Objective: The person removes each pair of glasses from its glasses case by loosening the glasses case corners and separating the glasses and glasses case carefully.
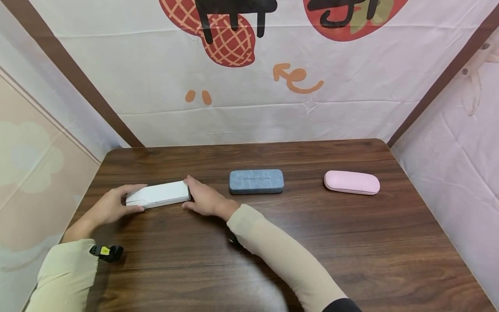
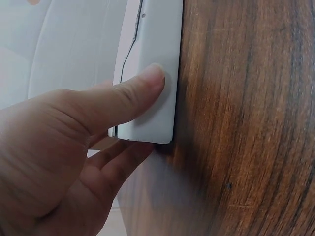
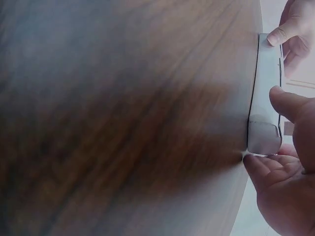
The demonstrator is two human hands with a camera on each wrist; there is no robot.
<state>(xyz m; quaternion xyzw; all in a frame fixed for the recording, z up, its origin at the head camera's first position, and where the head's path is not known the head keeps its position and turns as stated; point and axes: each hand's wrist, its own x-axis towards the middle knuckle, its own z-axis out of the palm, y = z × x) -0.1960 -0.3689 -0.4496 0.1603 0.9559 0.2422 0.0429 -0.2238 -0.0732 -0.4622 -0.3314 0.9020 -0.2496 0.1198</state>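
Observation:
A white glasses case (image 1: 159,194) lies on the left part of the table, slightly slanted, its lid down. My left hand (image 1: 111,207) grips its left end, and in the left wrist view the thumb (image 2: 140,88) presses the near long side. Around the right end, my right hand (image 1: 204,198) holds the case between thumb and fingers. The right wrist view has the white case (image 3: 266,83) at its right edge, with both hands on it; the right hand's fingers (image 3: 268,172) are at the near end. Part of the left fingers is hidden behind the case.
A blue glasses case (image 1: 256,182) with small lettering lies mid-table, right of my right hand. Farther right is a pink glasses case (image 1: 351,182). The brown wooden table (image 1: 175,268) meets a printed cloth wall (image 1: 253,125) at the back, with cloth on both sides.

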